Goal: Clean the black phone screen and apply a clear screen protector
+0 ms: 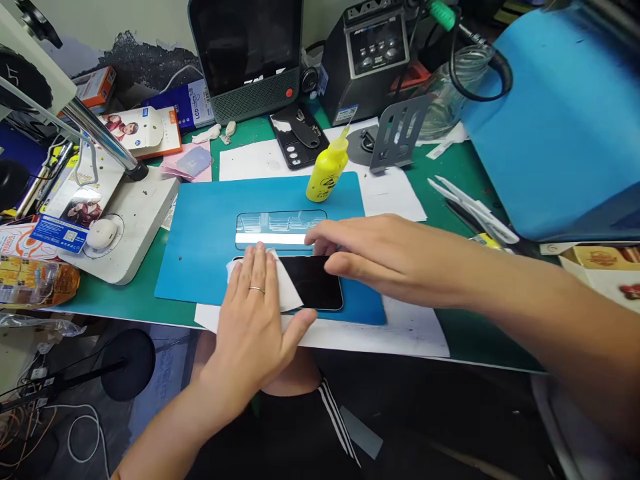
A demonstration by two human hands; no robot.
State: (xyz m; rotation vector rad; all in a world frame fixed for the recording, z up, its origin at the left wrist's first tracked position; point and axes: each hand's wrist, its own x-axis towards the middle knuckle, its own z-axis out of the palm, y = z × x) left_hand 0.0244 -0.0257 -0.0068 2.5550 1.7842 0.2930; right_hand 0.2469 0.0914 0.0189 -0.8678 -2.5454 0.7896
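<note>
A black phone (315, 283) lies flat on a blue work mat (205, 233). My left hand (255, 313), with a ring on one finger, lies flat with fingers stretched, pressing a white wipe (287, 290) onto the phone's left half. My right hand (385, 257) reaches in from the right, its fingers extended over the phone's upper edge, touching or just above it. Behind the phone a clear plastic tray with a white strip (280, 230) rests on the mat. A yellow squeeze bottle (326, 170) stands at the mat's far edge.
A microscope stand base (130, 213) sits left of the mat. A dark screen (247, 57), a soldering station (373, 57) and a phone case (297, 137) stand at the back. White tweezers (473, 207) and a blue box (565, 127) are on the right. Packets clutter the left.
</note>
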